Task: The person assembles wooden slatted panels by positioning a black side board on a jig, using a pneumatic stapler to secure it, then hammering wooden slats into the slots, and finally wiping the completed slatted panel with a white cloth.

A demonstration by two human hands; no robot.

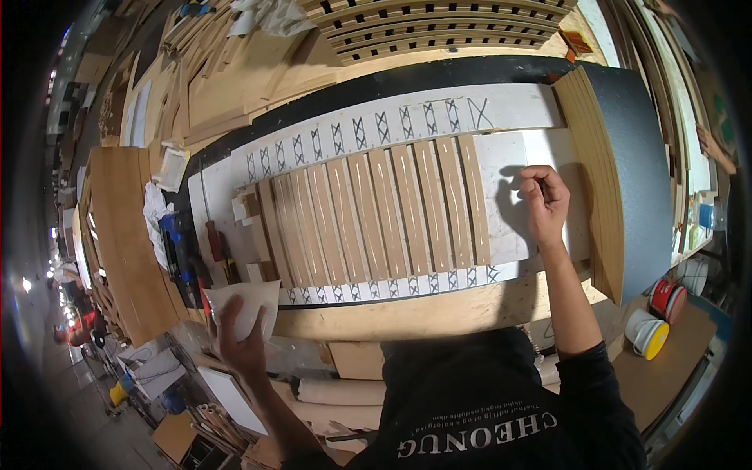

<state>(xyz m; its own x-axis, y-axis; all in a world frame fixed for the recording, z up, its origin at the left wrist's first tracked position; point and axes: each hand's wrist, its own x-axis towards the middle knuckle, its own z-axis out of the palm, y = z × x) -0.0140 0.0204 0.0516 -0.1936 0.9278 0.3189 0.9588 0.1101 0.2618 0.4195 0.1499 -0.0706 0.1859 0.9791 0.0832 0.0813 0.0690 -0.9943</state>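
Observation:
My left hand (244, 350) is closed on a soft, whitish translucent plastic bag (269, 294) at the near left edge of the bench. Beyond it lies a row of parallel tan wooden strips (395, 211), most with a thin shiny line of what looks like glue along the top. They rest on a white board (509, 235) with hand-drawn crossed marks along the far and near sides. Over the bare right part of this board hovers my right hand (544, 200), its fingers curled together. Whatever they may hold is hidden.
A wooden board (591, 180) stands across the right end, beside a dark panel (642, 172). Blue-and-black tools (178, 243) and a red-handled tool (214, 241) lie left. Slotted wooden pieces (446, 27) are stacked at the back. Buckets (647, 335) stand lower right.

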